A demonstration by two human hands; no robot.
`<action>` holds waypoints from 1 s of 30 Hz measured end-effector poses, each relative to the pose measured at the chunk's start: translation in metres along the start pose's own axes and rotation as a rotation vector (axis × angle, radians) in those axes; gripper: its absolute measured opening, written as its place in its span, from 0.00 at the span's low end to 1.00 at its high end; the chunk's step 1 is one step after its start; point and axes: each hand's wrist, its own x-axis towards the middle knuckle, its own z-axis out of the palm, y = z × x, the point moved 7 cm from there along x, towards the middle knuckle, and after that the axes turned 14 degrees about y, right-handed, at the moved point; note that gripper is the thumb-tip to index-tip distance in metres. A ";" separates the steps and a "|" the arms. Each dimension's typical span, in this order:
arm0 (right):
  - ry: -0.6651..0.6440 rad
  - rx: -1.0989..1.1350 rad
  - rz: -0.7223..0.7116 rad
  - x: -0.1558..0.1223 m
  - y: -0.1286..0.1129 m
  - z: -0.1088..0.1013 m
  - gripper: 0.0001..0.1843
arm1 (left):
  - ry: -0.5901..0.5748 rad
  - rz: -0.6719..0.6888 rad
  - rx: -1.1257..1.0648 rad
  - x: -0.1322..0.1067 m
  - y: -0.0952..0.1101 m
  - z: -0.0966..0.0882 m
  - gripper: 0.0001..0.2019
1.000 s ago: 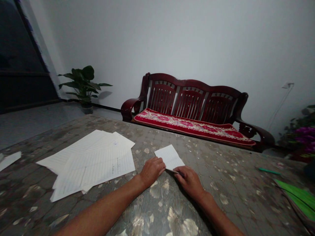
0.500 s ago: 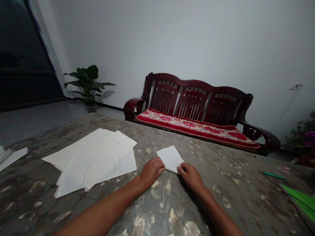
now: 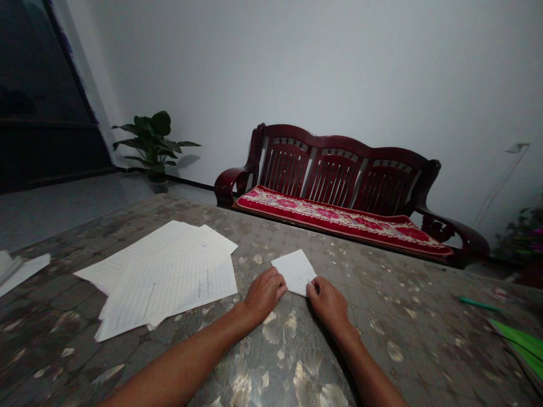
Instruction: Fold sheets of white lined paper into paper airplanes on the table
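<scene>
Mottled tabletop: left hand, right hand half-curled, fingertips pressing small lined paper.

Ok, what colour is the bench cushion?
Red, with a cream floral border and pink flowers; the cushion shows best in the head view.

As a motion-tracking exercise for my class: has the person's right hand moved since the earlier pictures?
Yes, slightly: the right hand has shifted forward, toward the wooden settee, judged against the stack of lined paper beside it.
</scene>
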 end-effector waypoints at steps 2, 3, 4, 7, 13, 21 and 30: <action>0.008 -0.018 -0.007 0.000 0.000 0.000 0.11 | -0.010 -0.009 0.026 0.000 0.000 0.001 0.05; 0.011 -0.026 -0.011 0.000 -0.001 0.001 0.11 | -0.013 -0.009 0.039 0.000 0.001 0.001 0.05; 0.013 -0.032 -0.016 0.000 -0.001 0.001 0.11 | -0.014 -0.005 0.051 0.001 0.002 0.001 0.05; 0.020 -0.039 -0.019 -0.001 -0.001 0.002 0.10 | -0.015 -0.002 0.100 0.001 0.004 -0.001 0.05; 0.037 -0.033 -0.023 -0.001 -0.002 0.001 0.10 | -0.020 -0.009 0.238 0.003 0.009 -0.007 0.07; 0.046 -0.052 -0.029 -0.001 -0.003 0.001 0.10 | -0.034 -0.006 0.303 0.005 0.012 -0.005 0.08; 0.025 -0.062 -0.027 0.000 -0.006 0.000 0.09 | -0.026 0.003 0.345 0.005 0.013 -0.002 0.08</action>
